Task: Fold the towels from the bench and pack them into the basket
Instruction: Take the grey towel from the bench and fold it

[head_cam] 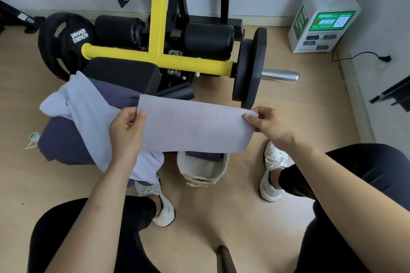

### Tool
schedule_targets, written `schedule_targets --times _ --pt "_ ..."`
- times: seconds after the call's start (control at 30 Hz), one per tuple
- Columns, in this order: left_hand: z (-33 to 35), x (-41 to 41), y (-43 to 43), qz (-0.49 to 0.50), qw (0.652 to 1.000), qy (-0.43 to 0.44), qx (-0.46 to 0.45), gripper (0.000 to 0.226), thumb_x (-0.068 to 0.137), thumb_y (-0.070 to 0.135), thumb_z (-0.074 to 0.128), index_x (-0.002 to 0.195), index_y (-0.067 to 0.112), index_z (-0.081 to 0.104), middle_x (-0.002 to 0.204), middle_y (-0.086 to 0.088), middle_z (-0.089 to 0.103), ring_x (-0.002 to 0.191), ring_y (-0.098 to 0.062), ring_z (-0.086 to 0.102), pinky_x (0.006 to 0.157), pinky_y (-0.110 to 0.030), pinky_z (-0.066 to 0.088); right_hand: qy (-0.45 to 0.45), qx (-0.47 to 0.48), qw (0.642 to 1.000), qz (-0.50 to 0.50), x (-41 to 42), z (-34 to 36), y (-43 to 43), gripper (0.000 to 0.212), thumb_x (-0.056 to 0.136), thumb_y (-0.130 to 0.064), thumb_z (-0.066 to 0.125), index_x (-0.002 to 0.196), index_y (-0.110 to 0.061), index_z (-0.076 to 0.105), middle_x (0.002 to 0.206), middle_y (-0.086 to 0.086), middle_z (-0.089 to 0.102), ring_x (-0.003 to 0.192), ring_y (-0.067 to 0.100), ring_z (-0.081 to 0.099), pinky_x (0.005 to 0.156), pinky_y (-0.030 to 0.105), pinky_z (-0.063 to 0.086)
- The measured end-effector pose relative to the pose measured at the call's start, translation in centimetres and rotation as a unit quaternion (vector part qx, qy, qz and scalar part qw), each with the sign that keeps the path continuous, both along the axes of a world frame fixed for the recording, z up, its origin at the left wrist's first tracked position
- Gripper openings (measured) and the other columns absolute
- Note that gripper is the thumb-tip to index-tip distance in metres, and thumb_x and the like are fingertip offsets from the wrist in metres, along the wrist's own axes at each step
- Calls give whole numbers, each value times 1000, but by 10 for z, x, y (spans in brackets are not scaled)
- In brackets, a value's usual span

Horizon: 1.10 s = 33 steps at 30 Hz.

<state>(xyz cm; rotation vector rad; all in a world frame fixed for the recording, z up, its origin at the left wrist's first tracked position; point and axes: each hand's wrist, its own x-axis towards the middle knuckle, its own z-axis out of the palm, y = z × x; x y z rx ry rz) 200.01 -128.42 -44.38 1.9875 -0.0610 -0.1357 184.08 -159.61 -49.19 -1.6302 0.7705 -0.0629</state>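
Plate (66, 45) at 10 o'clock reads "HAMMER STRENGTH". Left hand (126, 133) and right hand (271, 125) fingers pinch the towel (193, 127) ends, stretched above the basket (203, 168).

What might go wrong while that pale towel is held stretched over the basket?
1. The folded towel is pinched only at its top corners by the left hand and right hand; the fold may fall open.
2. The towel hides most of the basket, so lowering it could miss.
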Motion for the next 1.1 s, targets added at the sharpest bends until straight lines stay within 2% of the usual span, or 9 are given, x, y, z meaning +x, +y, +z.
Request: schedule_targets --times 0.13,0.27,0.4,0.47,0.63,0.8,0.93,1.03,1.1 --pt "0 -4 -4 -4 1000 3 15 8 101 28 60 105 23 65 97 3 70 85 -10 62 76 -29 48 -25 7 1000 -1 4 23 1 26 93 -24 68 100 1 63 89 9 65 82 21 65 70 36 60" --pt "1 -16 -15 -52 998 14 12 5 100 26 62 105 26 64 99 2 70 92 -18 65 79 -37 53 -32 1 999 17 4 42 12 20 96 -23 63 98 -3 62 87 8 66 73 16 67 59 29 58" --pt "2 -42 -35 -107 994 10 4 11 99 19 64 100 29 61 95 13 65 84 4 60 77 -24 49 -39 -5 999 26 9 49 29 25 98 -23 60 102 2 59 84 9 63 64 8 65 53 29 56" --pt "-2 -56 -44 -143 990 17 -3 17 97 18 66 95 34 60 92 18 66 86 5 61 83 -27 52 -40 0 999 27 13 50 39 26 98 -22 60 103 3 58 85 12 61 66 14 64 52 32 57" --pt "-8 -74 -59 -205 979 12 8 8 94 28 66 98 27 59 94 11 68 90 -15 68 84 -47 56 -54 47 997 22 20 51 61 19 97 -18 62 101 1 58 92 19 57 71 24 64 56 34 59" --pt "-5 -83 -68 -208 978 24 -6 14 94 24 71 102 21 59 95 10 70 90 -12 71 83 -41 58 -88 128 987 41 20 58 78 15 98 -14 61 106 -2 62 96 17 60 75 22 68 68 36 61" --pt "-5 -84 -70 -186 981 45 -17 29 86 26 81 103 23 57 94 17 71 88 -5 71 80 -34 58 -99 195 974 60 17 61 90 22 103 -11 48 108 -5 69 100 11 73 82 21 71 77 36 60" --pt "-9 -78 -66 -156 987 27 -12 28 85 24 79 102 24 57 94 10 71 90 -10 71 82 -45 59 -97 220 967 82 16 58 91 30 104 -6 42 118 -4 68 117 16 70 93 28 71 88 41 58" --pt "-8 -72 -63 -137 990 32 -30 23 85 24 72 102 28 57 98 7 72 95 -14 70 88 -51 57 -109 189 972 89 16 57 86 28 103 -3 44 118 -3 68 116 15 70 94 28 71 87 37 58"
